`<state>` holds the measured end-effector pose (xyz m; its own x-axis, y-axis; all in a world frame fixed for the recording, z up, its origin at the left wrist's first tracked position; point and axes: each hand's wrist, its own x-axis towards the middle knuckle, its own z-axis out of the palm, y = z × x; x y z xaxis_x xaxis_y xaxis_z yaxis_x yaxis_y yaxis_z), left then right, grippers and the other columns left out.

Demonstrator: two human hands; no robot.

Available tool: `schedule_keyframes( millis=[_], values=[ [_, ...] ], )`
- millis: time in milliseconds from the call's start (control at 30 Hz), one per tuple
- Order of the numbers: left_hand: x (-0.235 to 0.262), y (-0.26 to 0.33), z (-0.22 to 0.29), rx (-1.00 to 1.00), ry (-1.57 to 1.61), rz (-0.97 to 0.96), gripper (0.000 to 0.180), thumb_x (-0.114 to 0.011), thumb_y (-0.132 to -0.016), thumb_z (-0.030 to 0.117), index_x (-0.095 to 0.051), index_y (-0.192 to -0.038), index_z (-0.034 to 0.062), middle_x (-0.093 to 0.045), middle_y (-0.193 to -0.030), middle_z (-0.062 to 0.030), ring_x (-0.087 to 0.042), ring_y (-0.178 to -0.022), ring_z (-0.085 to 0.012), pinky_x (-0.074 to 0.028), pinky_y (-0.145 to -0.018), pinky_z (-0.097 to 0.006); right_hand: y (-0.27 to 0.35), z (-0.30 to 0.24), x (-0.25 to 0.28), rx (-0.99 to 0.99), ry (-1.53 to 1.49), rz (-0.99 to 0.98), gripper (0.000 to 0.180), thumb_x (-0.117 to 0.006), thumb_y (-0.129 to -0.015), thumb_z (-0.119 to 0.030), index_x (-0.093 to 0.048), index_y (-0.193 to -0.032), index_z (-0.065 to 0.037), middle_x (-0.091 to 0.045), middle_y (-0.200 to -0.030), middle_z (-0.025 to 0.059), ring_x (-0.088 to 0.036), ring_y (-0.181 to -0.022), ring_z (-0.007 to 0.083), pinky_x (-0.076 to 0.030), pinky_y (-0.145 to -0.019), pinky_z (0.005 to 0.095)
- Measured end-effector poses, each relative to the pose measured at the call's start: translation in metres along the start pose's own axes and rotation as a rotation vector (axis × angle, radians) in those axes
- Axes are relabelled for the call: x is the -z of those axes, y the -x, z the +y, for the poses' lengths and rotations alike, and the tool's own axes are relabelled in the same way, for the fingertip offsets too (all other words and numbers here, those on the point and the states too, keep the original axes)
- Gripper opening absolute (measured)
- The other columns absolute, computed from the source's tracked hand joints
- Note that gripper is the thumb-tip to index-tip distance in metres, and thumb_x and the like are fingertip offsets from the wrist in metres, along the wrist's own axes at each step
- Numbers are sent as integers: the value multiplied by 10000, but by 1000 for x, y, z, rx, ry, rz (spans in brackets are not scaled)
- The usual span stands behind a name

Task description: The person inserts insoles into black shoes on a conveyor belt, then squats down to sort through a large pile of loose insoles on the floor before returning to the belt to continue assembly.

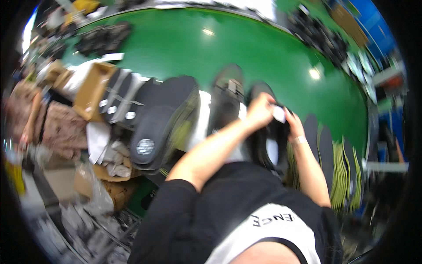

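Observation:
A dark shoe (pixel 260 140) stands in front of me with its toe pointing away, and a pale patch shows inside its heel opening. My left hand (pixel 262 111) is closed on the shoe's upper near the tongue. On its other side my right hand (pixel 294 125) pinches the same upper, beside a small white label (pixel 278 113) between the two hands. Blur hides the exact grip of the fingertips. To the left of it, apart from both hands, stands a second dark shoe (pixel 227 94) with a strap and buckle.
At left lies a stack of large dark insoles (pixel 160 116) with green undersides, beside smaller banded insoles (pixel 118 94) and an open cardboard box (pixel 92 90). More green-edged insoles (pixel 340 176) stand in rows at right. Another person's arm (pixel 31 116) shows at far left. Beyond is green floor (pixel 176 39).

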<state>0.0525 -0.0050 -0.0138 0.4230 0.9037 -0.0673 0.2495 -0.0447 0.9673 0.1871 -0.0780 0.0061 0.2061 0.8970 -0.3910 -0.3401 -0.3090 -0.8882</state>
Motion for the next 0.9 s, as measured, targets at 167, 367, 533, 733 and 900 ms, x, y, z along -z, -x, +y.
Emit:
schedule_keyframes(
  millis=[167,367,533,733,900],
  values=[
    [-2,1,6,46,231,-213,338,-526,-776,122,-419,-1064,-18,-547,-980,-145,-526,-920,-181,-407,-804,-274,6,-1,14,-16,-123,-43,340,-568,-794,-247,-540,-1047,-22,-575,-951,33,-533,-844,124,-407,-752,239],
    [-5,5,4,70,255,-233,348,-524,-783,119,-406,-1082,-16,-556,-969,-126,-525,-913,-158,-405,-795,-253,14,-2,12,-31,-150,-31,338,-571,-792,-253,-544,-1035,-20,-575,-938,37,-532,-837,121,-408,-752,235],
    [-5,3,9,62,204,-231,357,-527,-783,122,-402,-1086,-19,-554,-974,-124,-525,-912,-159,-401,-800,-254,8,1,21,-14,-116,-23,349,-575,-788,-257,-540,-1043,-21,-574,-950,40,-534,-849,130,-411,-756,244],
    [-1,4,-5,-38,196,-81,378,-548,-744,130,-423,-1070,-14,-559,-908,-127,-539,-812,-174,-441,-729,-282,-2,4,9,6,-10,15,345,-543,-792,-197,-525,-1079,-6,-557,-1025,59,-511,-929,153,-374,-832,259],
    [-15,15,18,-190,177,43,186,-573,-683,152,-566,-827,34,-573,-795,-148,-562,-774,-252,-442,-701,-333,15,7,17,127,-33,68,424,-490,-790,-146,-423,-1160,51,-490,-1128,140,-505,-994,229,-404,-856,333]
  ],
)
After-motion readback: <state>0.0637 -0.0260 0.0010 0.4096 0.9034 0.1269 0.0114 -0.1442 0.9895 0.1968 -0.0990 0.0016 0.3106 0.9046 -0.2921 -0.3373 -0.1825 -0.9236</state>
